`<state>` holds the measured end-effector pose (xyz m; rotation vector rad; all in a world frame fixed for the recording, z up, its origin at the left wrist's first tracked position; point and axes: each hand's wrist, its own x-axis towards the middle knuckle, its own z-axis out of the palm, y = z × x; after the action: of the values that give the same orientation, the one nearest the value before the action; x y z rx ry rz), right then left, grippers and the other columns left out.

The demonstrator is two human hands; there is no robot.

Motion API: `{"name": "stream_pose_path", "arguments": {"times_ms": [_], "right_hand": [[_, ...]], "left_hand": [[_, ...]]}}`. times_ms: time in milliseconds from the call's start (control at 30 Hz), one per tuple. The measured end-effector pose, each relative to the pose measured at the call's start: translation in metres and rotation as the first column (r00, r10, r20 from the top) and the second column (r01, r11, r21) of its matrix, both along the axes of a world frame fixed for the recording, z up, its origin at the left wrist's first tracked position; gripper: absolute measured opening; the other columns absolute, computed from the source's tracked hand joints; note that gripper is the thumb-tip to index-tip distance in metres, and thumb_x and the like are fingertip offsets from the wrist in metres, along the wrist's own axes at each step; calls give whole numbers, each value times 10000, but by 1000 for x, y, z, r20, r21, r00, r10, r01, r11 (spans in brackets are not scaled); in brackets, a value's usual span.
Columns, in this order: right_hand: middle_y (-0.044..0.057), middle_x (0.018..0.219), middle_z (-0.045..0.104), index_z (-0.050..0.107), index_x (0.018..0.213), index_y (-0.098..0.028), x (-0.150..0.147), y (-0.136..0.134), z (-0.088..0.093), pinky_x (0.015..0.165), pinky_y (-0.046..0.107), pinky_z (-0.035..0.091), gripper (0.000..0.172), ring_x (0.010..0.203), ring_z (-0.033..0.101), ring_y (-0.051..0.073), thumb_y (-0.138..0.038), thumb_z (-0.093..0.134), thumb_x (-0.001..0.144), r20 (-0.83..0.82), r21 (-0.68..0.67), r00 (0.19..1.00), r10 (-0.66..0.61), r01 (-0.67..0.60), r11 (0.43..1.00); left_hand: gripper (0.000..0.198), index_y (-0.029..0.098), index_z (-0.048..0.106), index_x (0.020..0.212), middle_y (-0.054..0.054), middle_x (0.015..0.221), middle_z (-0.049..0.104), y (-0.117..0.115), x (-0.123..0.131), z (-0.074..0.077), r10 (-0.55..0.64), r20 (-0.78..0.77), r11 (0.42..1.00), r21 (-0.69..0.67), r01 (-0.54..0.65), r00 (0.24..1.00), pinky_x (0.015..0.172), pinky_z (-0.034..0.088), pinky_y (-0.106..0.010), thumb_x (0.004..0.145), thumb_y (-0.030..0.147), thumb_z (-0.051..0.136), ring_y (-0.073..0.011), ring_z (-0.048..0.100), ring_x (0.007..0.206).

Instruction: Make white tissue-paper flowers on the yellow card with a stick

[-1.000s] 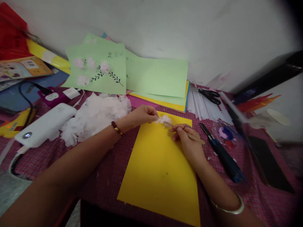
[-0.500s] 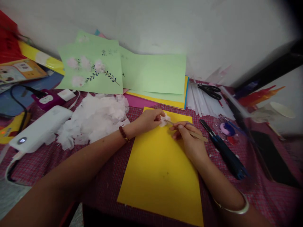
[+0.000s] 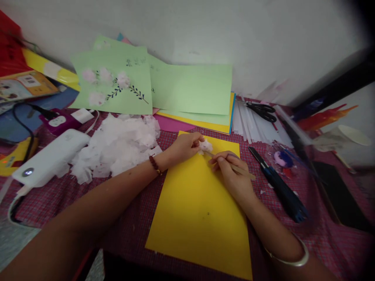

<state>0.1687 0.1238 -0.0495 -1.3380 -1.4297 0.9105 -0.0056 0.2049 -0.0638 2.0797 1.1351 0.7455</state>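
On a yellow sheet of paper (image 3: pixel 199 218), near its top edge, sits a small tuft of white tissue paper (image 3: pixel 206 146). My left hand (image 3: pixel 186 148) is closed at the tuft's left side, with thumb and fingertips pinched at its edge. In my right hand (image 3: pixel 234 171) a thin flat wooden stick (image 3: pixel 243 171) is gripped like a pen, its tip reaching the lower edge of the tuft. A large pile of white tissue paper pieces (image 3: pixel 120 144) lies to the left of the yellow sheet.
Green cards with paper blossoms (image 3: pixel 117 97) lean against the wall. On the right lie a dark blue utility knife (image 3: pixel 281 191), blade exposed, black scissors (image 3: pixel 262 111) on white strips, and a paper cup (image 3: pixel 342 138). A white power bank (image 3: pixel 52 156) sits left.
The stick's tip has shifted slightly down and left, from across the tuft to its lower edge, and more of the tuft shows. Both hands stay in nearly the same place.
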Motion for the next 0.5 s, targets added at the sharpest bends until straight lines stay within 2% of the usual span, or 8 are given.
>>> {"name": "stream_pose_path", "arguments": {"times_ms": [100, 200, 333, 500], "right_hand": [[7, 718, 613, 641, 693, -231, 0, 1, -4, 575, 266, 444, 208, 620, 567, 130, -237, 514, 858, 101, 43, 995, 9, -13, 999], [4, 763, 623, 625, 719, -238, 2, 0, -11, 605, 272, 435, 202, 659, 576, 137, -229, 495, 873, 159, 80, 987, 8, -21, 997], [11, 803, 627, 604, 784, -240, 2, -2, -14, 645, 289, 438, 183, 698, 594, 153, -236, 461, 899, 258, 96, 965, 42, -69, 993], [17, 823, 626, 593, 809, -239, 2, -3, -14, 675, 302, 439, 159, 707, 594, 158, -232, 462, 899, 346, 133, 937, 47, -99, 986]], "left_hand": [[205, 119, 611, 926, -12, 787, 617, 0, 1, 3, 28, 44, 999, -20, -27, 999, 622, 413, -211, 731, 74, 565, -92, 538, 668], [128, 126, 604, 869, -25, 859, 619, 2, 0, 8, 157, 165, 982, -128, -136, 974, 606, 414, -206, 743, 147, 604, -80, 524, 660], [68, 135, 565, 844, 8, 750, 575, 3, -2, 15, 325, 291, 914, -343, -219, 900, 576, 400, -190, 781, 134, 539, -64, 499, 615], [93, 137, 559, 820, 27, 701, 542, 4, -2, 12, 376, 338, 879, -424, -217, 863, 562, 377, -196, 763, 80, 513, -50, 465, 575]]}}
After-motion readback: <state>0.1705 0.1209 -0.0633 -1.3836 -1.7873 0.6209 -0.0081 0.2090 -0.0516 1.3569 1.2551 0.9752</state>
